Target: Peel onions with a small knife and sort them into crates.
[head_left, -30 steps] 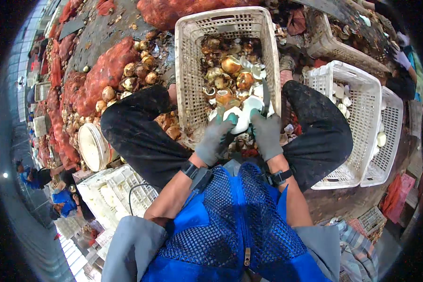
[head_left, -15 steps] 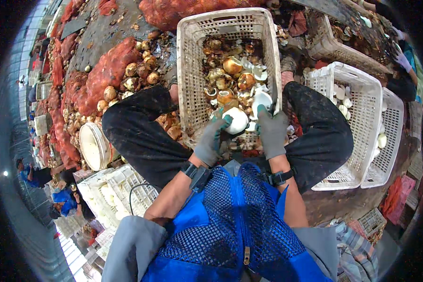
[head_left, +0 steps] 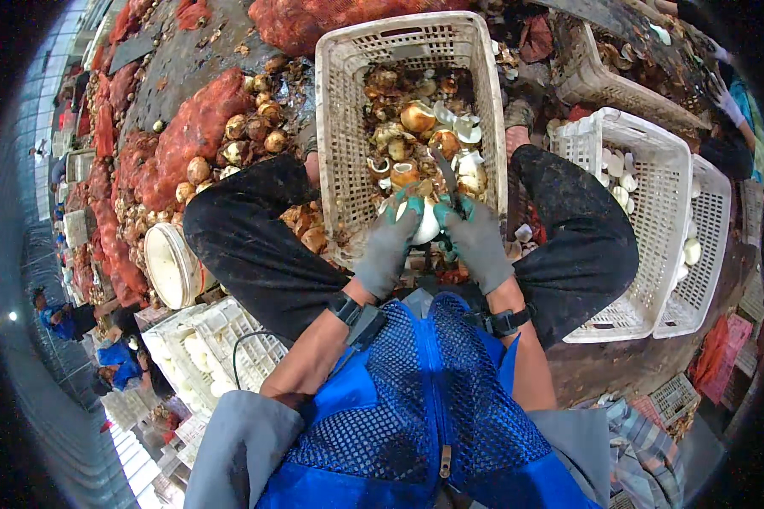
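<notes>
Over the near end of a white plastic crate (head_left: 325,127), my gloved left hand (head_left: 385,244) is closed round a white peeled onion (head_left: 425,226). My right hand (head_left: 479,241), also gloved, grips a knife (head_left: 444,168) whose dark blade points away from me over the crate. The right fingertips come up against the onion's right side, and the knife's handle is mostly hidden in the glove. Inside the crate lie brown-skinned onions (head_left: 418,116) among loose skins and white peel pieces (head_left: 465,127).
Red mesh sacks (head_left: 199,123) and loose onions (head_left: 263,127) lie at left, with a white bucket (head_left: 168,265) nearer. Crates holding white onions stand at right (head_left: 654,161) and lower left (head_left: 216,339). Another person's gloved hand (head_left: 726,103) shows far right.
My right hand has turned the knife inward, from the crate's right side to over its middle, and closed in on the onion. The white peel piece by that hand is gone from there.
</notes>
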Demonstrator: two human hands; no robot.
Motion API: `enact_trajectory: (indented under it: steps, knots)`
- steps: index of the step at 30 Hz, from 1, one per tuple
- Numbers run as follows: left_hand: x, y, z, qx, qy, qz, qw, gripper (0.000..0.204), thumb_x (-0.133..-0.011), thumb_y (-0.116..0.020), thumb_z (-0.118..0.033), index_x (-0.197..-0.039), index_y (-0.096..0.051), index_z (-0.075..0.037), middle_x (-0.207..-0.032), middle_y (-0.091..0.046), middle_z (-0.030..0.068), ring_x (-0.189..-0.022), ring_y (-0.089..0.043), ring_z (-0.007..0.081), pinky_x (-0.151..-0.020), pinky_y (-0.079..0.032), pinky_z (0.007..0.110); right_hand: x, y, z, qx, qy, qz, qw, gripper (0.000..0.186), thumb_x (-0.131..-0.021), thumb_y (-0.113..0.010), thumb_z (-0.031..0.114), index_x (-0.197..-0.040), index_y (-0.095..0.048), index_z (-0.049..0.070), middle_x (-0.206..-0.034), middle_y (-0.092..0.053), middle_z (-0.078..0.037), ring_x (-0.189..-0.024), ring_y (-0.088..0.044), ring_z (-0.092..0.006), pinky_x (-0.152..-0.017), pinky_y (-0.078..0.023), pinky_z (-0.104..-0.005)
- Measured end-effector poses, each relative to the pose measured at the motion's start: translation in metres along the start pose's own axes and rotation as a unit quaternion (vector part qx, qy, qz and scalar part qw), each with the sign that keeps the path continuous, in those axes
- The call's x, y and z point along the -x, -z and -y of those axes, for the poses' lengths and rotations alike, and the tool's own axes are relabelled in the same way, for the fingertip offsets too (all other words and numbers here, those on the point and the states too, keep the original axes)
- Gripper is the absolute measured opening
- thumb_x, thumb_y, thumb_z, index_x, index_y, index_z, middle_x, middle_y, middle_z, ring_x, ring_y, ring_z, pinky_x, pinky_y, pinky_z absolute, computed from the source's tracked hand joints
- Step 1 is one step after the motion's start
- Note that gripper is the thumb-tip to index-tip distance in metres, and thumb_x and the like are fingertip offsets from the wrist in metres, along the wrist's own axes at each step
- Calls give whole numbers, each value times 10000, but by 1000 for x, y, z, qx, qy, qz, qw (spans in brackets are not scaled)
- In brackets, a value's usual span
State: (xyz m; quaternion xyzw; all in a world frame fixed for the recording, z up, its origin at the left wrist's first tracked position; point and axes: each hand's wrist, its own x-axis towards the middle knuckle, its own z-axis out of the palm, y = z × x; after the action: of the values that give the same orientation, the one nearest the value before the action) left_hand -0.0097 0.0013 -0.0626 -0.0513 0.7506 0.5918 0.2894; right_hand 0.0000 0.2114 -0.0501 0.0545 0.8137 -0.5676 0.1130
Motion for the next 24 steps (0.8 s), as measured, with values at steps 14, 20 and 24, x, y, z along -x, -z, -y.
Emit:
enact_trajectory:
  steps: [14,20,24]
  knots:
    - [8,-3,-31,246,3,66,967,838,-1077,-469,-716,-1629,-430,-87,-1272,-721,73,-1097,-726,176,-953,-609,349,4,8,30,-297,-224,28,928,310,-1004,-660,252,-979,-671,-57,-755,-679,-70,-708,-684,-172,-643,-540,-376]
    - [6,-5,-34,-18,-102,16,994,675,-1144,-430,-573,-1606,-452,-81,-1280,-720,90,-1138,-718,214,-972,-599,375,8,5,33,-280,-157,-30,947,257,-1006,-678,218,-999,-668,-38,-744,-665,-105,-737,-704,-228,-678,-559,-392]
    - [4,-12,-32,-357,-247,-143,889,398,-1047,-627,-161,-1430,-604,-53,-1116,-727,153,-951,-720,247,-840,-584,405,5,-9,12,-38,-30,-140,989,235,-991,-698,204,-1075,-689,-16,-872,-710,-170,-813,-722,-305,-738,-569,-431]
